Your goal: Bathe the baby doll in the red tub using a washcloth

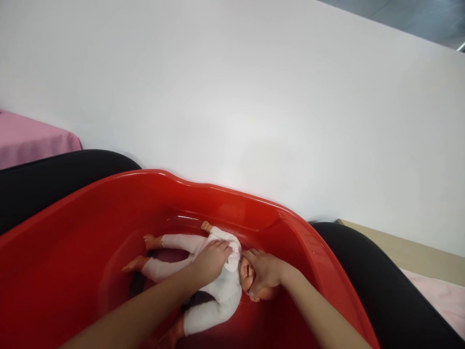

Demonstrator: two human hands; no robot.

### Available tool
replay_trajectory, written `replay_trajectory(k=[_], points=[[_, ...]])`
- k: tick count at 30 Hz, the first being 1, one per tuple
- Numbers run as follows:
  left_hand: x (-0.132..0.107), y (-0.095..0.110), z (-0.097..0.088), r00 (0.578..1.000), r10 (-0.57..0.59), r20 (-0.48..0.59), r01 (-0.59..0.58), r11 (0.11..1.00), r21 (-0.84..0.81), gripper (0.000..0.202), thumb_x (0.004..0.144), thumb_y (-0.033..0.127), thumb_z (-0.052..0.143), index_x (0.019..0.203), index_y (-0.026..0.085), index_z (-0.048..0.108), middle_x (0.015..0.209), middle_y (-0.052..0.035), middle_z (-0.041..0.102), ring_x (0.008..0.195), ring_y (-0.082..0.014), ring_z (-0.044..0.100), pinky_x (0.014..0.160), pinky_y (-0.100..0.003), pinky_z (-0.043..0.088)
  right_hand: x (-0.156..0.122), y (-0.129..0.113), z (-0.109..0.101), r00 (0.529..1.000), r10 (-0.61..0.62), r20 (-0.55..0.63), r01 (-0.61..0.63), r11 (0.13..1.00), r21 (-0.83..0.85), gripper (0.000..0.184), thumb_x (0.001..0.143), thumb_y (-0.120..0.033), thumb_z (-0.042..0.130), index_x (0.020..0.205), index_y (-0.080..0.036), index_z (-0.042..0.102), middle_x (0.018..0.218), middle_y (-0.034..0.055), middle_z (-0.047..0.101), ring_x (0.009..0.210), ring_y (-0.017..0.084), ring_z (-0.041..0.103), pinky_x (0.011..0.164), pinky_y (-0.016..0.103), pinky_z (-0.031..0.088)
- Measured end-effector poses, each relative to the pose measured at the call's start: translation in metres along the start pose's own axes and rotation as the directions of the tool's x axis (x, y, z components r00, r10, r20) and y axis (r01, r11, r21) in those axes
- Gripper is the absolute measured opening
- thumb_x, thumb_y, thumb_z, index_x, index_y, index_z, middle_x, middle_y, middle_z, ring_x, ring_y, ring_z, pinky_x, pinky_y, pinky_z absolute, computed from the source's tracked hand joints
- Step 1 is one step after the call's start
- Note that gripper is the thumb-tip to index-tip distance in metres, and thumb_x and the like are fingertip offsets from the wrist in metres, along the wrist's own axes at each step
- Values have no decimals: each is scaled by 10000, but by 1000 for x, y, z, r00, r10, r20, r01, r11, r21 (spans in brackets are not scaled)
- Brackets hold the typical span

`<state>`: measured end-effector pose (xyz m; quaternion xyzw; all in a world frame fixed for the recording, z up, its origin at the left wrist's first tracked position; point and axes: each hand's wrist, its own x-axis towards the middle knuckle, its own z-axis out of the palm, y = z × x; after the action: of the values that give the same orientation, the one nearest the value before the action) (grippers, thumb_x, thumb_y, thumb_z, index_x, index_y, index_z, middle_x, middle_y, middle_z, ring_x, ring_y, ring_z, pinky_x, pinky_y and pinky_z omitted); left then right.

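While the head camera looks down into it, a red plastic tub (109, 218) fills the lower half of the picture, and every place below is told from this tub. On its floor, toward the far wall, lies a baby doll (221, 286) in a white suit, on its back, head toward the tub's right wall and legs stretched toward the left. One doll arm reaches up to the far wall and nearly meets it; the bare feet stop short of the left slope, with bare red floor between.

Over the doll's chest the left hand (212, 261) presses down, fingers curled and bunched around a small white cloth (232, 259) at the doll's neck. Against the doll's head the right hand (267, 271) cups the forehead and crown, fingers curved close about it rather than spread; the head itself sits just inside the right wall, with little gap there. Both forearms enter over the near rim from the bottom edge.

Beyond the far rim a white wall (254, 97) rises close behind. Outside the left rim a black padded surface (47, 179) runs alongside, with pink fabric (32, 140) past it. Outside the right rim another black surface (381, 281) slopes away, and further right a pale wooden edge (410, 252) shows.
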<state>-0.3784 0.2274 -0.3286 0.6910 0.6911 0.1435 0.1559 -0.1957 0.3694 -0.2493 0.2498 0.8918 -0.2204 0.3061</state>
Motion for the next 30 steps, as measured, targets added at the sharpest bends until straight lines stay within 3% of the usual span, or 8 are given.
replay_trajectory(k=[4,15,21,27,30], points=[[-3,16,4,996,84,10,-83,994,-73,795,915,90,519,1596,477,650,1600,69,693,1559,-306,558,1292,-464,392,1,-1,0,1000,7,8,-7,1000,4,1087,538,-333,972,1546,-225,578,1511,130,618,1459,411,569,1217,454,483],[-3,19,7,996,77,45,-72,991,-112,688,887,127,562,1474,430,755,1399,13,798,1387,-337,669,1258,-473,426,-4,-5,-3,999,-25,25,26,999,-21,1064,559,-334,973,1548,-201,605,1528,147,628,1461,403,591,1224,441,485],[-2,18,11,996,68,49,-64,995,-78,713,889,128,575,1511,446,716,1443,29,778,1402,-317,671,1249,-436,425,-3,-5,-3,1000,-22,20,22,999,-26,1033,550,-360,984,1507,-225,619,1490,125,643,1441,392,605,1208,423,493],[2,19,9,991,123,52,-125,992,22,601,945,139,527,1471,303,766,1400,-77,795,1384,-346,683,1232,-470,457,-10,-12,-7,999,37,19,-38,998,42,972,512,-396,1032,1390,-224,653,1419,115,665,1314,381,668,1091,407,545],[6,18,4,992,37,123,-49,994,100,473,995,188,492,1292,264,853,1270,-122,827,1269,-375,737,1152,-517,515,-13,-15,-8,997,80,17,-81,992,93,903,499,-419,1039,1300,-237,664,1396,101,674,1273,373,677,1038,406,558]])
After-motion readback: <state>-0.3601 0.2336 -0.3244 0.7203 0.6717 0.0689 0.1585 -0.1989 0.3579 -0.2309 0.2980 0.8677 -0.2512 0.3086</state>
